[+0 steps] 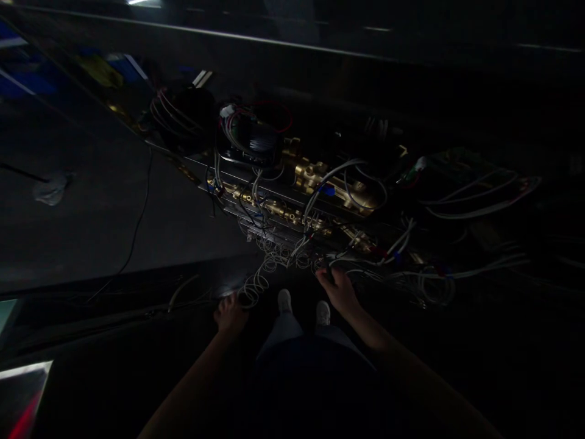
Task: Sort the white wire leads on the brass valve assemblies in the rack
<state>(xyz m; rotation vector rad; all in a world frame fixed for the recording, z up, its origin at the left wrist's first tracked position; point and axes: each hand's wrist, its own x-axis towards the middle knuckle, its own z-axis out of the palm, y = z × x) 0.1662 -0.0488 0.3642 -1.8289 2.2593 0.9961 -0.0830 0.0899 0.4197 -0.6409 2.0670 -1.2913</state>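
The scene is very dark. My left hand (231, 313) is low and left of centre, its fingers curled at a dim edge; what they close on is hidden. Right beside it hangs a coiled pale cable (256, 286). My right hand (339, 290) reaches to the lower front of the brass fittings, with fingers bent round something dark that I cannot make out. Thin pale wires (361, 261) run close by its fingertips. Above both hands lie a large brass valve body (315, 175) and a row of smaller brass fittings (276, 208) along dark rails.
A dark unit with bundled wires (260, 140) stands behind the fittings. More loose wires (479, 207) spread at the right. A black cord (141, 225) trails over the grey surface at left, where a crumpled pale item (52, 189) lies. My shoes (284, 300) are below.
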